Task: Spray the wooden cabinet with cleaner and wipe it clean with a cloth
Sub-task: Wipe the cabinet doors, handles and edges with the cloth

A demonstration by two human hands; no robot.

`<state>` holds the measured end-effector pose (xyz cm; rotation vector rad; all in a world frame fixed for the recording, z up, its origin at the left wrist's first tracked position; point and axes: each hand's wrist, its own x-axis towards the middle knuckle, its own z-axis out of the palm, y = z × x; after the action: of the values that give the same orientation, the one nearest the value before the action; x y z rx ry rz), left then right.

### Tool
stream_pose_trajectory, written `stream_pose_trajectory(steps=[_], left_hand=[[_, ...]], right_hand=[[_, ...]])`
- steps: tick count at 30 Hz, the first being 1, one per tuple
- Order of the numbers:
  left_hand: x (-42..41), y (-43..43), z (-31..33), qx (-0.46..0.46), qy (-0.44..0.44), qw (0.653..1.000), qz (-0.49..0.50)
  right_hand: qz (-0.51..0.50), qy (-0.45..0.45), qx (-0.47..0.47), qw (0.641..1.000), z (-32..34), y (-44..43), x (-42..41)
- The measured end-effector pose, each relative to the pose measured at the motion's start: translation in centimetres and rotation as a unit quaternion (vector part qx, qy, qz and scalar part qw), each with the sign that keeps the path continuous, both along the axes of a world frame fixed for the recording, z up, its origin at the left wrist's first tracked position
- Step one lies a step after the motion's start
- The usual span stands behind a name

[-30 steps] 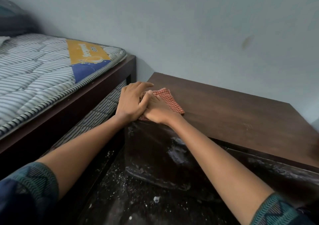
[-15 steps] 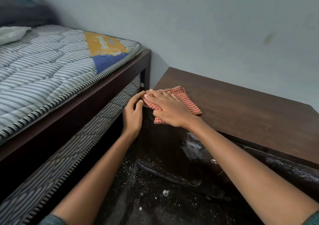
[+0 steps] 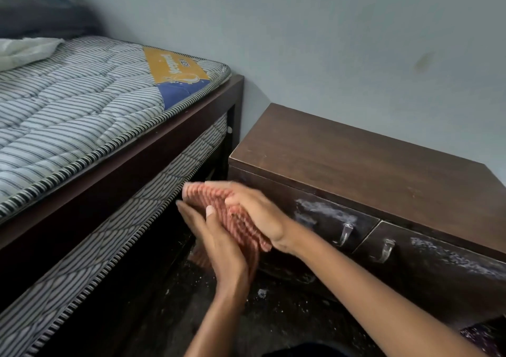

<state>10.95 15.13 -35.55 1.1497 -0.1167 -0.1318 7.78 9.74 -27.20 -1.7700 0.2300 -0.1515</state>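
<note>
A low dark wooden cabinet stands against the wall, with white foamy streaks on its two front drawers. A red checked cloth, blurred by motion, is held in the air in front of the cabinet's left front corner. My right hand grips the cloth from above. My left hand presses against the cloth from below and the left, so the cloth is sandwiched between both palms. No spray bottle is in view.
A bed with a striped mattress on a dark frame stands close to the left of the cabinet, leaving a narrow gap. Two clear drawer handles stick out of the front. The dark floor below is speckled white.
The cloth has come off the cabinet's top near the left edge and down in front of its left corner. Both hands now hold it between them. The view has pulled back and lower.
</note>
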Motion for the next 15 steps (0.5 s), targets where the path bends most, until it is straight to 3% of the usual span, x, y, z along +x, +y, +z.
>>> stream_pose_trajectory(steps=[2, 5, 8, 10, 11, 13, 15], left_hand=[[-0.7, -0.1, -0.6, -0.076, 0.115, 0.990, -0.030], [-2.0, -0.7, -0.5, -0.257, 0.282, 0.923, -0.050], [-1.9, -1.7, -0.9, -0.315, 0.338, 0.884, -0.071], [-1.3, -2.6, -1.9, -0.295, 0.382, 0.876, -0.022], [-1.1, -3.1, -1.9, -0.265, 0.381, 0.886, -0.010], [-0.5, -4.4, -1.3, -0.232, 0.346, 0.909, 0.017], [0.0, -6.1, -0.2, -0.180, 0.284, 0.942, 0.021]], right_hand=[[-0.001, 0.068, 0.006, 0.998, -1.7, 1.2, -0.7], [0.017, 0.128, 0.021, 0.991, -2.7, 1.9, -1.1], [-0.054, 0.031, -0.205, 0.977, -1.8, -0.7, -1.6], [-0.182, -0.076, -0.358, 0.913, -0.9, -4.0, -2.8], [-0.230, -0.104, -0.436, 0.864, -0.5, -6.0, -3.9], [-0.286, -0.066, -0.564, 0.772, -0.3, -9.9, -6.3], [-0.278, 0.029, -0.597, 0.752, -0.5, -12.5, -8.3]])
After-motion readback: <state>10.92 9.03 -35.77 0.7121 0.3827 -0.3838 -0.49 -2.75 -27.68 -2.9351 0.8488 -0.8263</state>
